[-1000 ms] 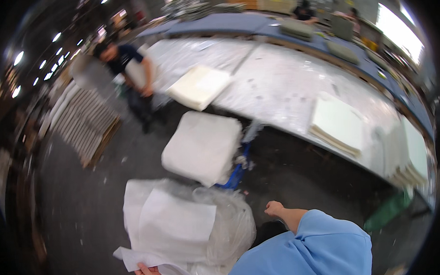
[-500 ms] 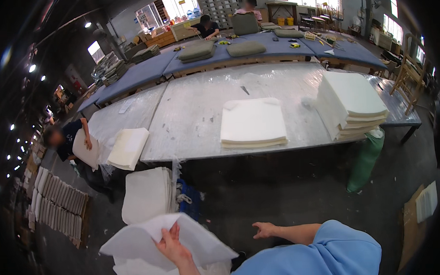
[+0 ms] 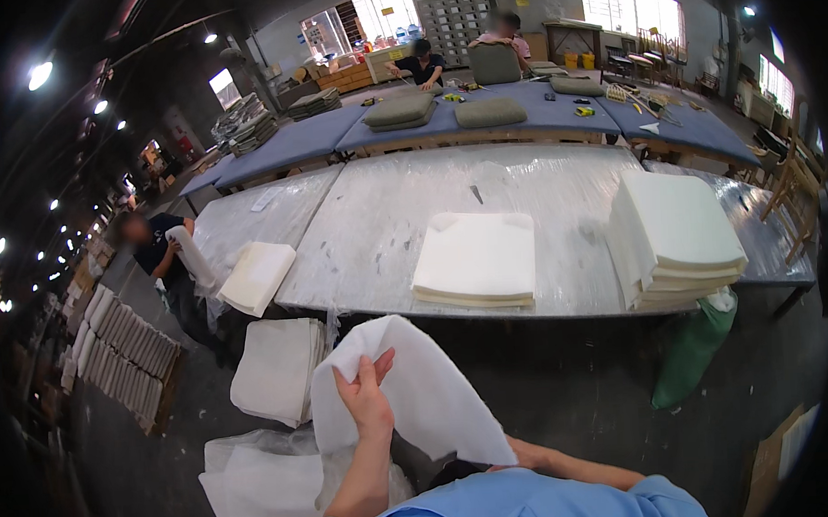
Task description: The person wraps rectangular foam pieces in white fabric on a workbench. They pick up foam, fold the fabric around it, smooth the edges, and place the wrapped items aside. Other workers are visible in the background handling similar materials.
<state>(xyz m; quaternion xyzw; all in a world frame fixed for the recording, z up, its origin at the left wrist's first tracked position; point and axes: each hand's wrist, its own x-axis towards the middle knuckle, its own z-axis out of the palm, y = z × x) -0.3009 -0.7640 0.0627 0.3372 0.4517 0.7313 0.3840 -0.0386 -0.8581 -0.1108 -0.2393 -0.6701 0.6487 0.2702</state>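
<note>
A soft white sheet of padding point(image 3: 427, 376) hangs in an arch between my hands, in front of the wrapped table. My left hand point(image 3: 369, 401) grips its upper left part, where the sheet folds over the fingers. At the lower right corner of the same sheet is my right hand point(image 3: 526, 453), closed on the edge, its fingertips partly hidden. Below my left forearm lies a pile of similar white sheets point(image 3: 258, 492) in clear plastic. Just beyond it stands a stack of white pads point(image 3: 276, 368).
The plastic-covered table point(image 3: 367, 224) bears a short stack of white foam pads point(image 3: 473, 256) and a tall stack point(image 3: 677, 222) to the right. A green sack point(image 3: 700, 349) hangs at its front edge. At left, a co-worker point(image 3: 163, 249) holds a pad beside another foam stack point(image 3: 258, 278).
My left hand has lifted the sheet up and to the right off the pile. My right hand, empty and pointing before, now holds its corner. The co-worker at left has turned their pad edge-on.
</note>
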